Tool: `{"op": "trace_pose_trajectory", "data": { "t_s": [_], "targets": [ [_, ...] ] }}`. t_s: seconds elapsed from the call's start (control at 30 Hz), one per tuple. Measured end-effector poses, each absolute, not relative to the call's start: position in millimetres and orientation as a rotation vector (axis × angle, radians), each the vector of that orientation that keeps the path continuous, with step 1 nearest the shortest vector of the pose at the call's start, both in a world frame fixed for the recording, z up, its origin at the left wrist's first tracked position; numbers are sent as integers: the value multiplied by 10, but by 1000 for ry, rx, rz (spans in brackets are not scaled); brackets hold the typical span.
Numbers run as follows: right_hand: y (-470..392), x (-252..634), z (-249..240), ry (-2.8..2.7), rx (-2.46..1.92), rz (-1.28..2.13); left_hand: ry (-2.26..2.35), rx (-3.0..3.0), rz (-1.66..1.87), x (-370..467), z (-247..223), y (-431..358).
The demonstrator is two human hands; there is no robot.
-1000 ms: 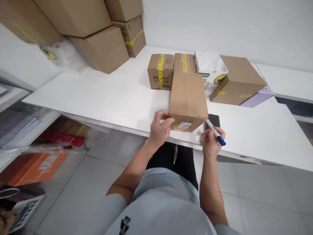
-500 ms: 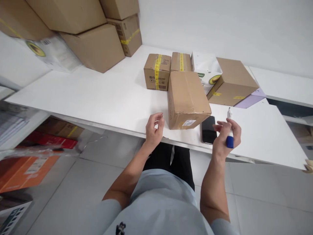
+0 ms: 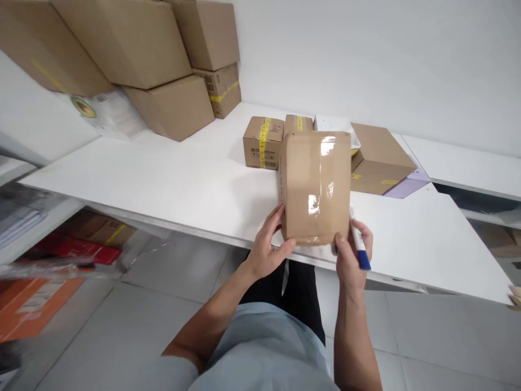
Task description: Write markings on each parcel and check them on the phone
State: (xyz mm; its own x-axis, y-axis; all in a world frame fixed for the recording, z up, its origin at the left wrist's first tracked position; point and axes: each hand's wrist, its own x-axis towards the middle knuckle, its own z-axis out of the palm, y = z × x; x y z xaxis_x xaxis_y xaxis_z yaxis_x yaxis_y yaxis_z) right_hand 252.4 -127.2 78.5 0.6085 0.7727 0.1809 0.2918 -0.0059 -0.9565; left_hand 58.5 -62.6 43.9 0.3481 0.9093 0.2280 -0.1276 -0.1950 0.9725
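Observation:
A brown cardboard box [image 3: 317, 184] with shiny clear tape is raised over the front edge of the white table [image 3: 163, 184], its taped face toward me. My left hand [image 3: 268, 247] grips its lower left corner, thumb on the near face. My right hand [image 3: 354, 252] holds the lower right corner and also a white marker [image 3: 359, 239] with a blue end, which lies along the box's right side. Behind the box stand a small carton with yellow tape [image 3: 264, 144], another small carton [image 3: 299, 123] and a partly hidden white box [image 3: 331, 124].
Large cartons [image 3: 175, 106] are stacked at the back left beside a white package [image 3: 118, 114]. A bigger brown box [image 3: 382, 157] and a purple box [image 3: 407, 183] are at the right. An orange box [image 3: 36, 307] is low at the left.
Both hands have moved in and taken hold of the large box, which has tilted up with its taped face toward me. The phone beside it is now almost wholly hidden. The view has shifted slightly.

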Motion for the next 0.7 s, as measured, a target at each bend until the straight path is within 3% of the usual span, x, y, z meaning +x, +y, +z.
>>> {"op": "trace_pose_trajectory", "data": {
  "t_s": [0.1, 0.27, 0.5, 0.7],
  "targets": [
    [-1461, 2534, 632, -825, -1507, 667, 778, 1463, 1181, 492, 239, -768],
    [-1424, 2445, 576, -736, -1450, 678, 895, 1378, 1229, 514, 117, -776],
    [-1344, 2301, 691, -746, -1418, 720, 802, 1423, 1424, 422, 525, -618],
    [-1329, 2209, 731, -914, -1424, 618, 996, 1730, 1509, 374, 899, -461]
  ]
}}
